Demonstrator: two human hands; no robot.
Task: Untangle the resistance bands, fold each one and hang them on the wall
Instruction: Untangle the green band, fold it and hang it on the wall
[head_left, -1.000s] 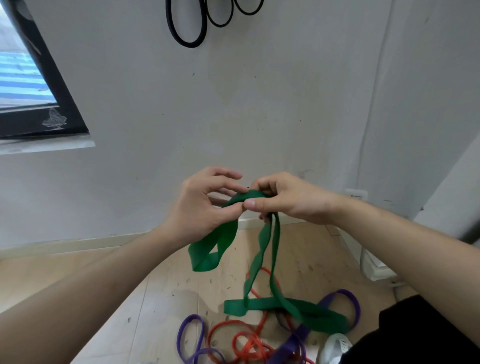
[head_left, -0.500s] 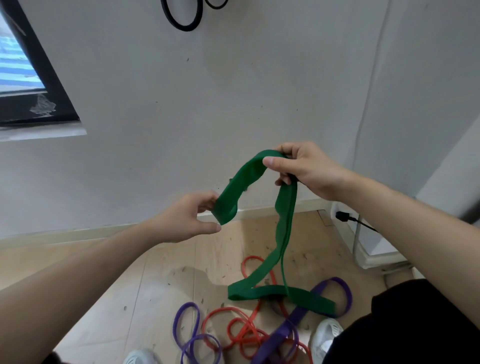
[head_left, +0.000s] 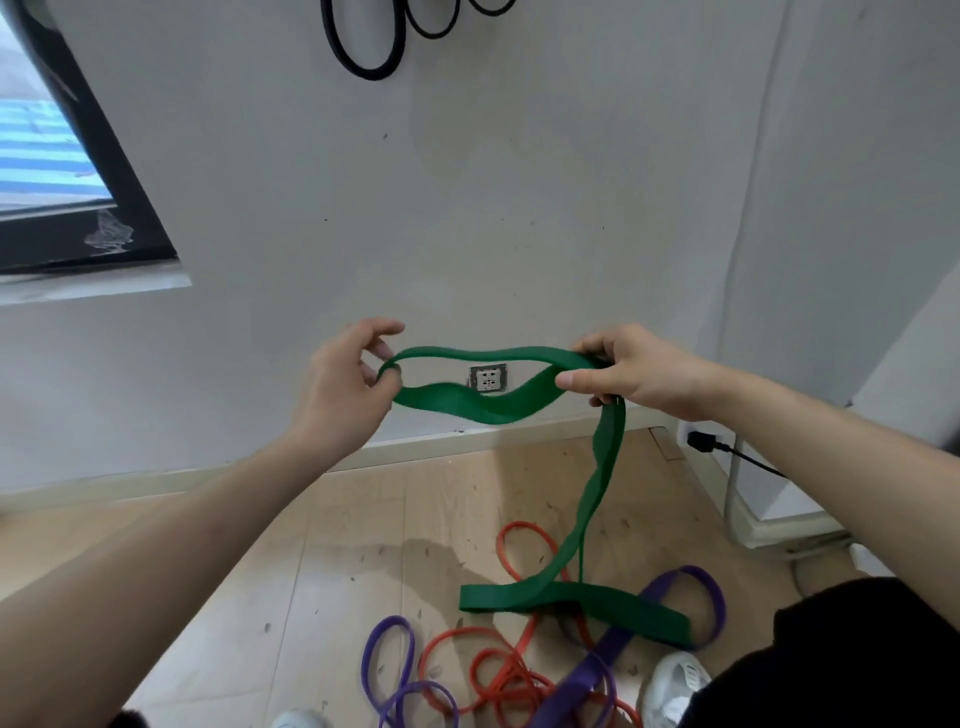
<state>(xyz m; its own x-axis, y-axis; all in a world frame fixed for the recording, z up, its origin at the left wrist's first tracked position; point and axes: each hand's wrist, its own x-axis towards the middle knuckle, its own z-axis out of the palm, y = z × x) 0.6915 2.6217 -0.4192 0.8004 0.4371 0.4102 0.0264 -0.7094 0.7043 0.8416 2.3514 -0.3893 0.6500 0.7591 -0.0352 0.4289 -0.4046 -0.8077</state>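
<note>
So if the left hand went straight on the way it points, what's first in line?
Probably the right hand, along the green band stretched between them; depth is unclear, so maybe the wall.

wooden floor (head_left: 337, 571) under tangled orange bands (head_left: 519, 680), purple bands (head_left: 587, 680), lower end of green band (head_left: 519, 597)

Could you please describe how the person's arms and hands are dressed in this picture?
Both forearms are bare up to the frame edge, with no sleeve in view. The left hand and right hand wear no gloves; no rings, watch or wristband show.
</note>
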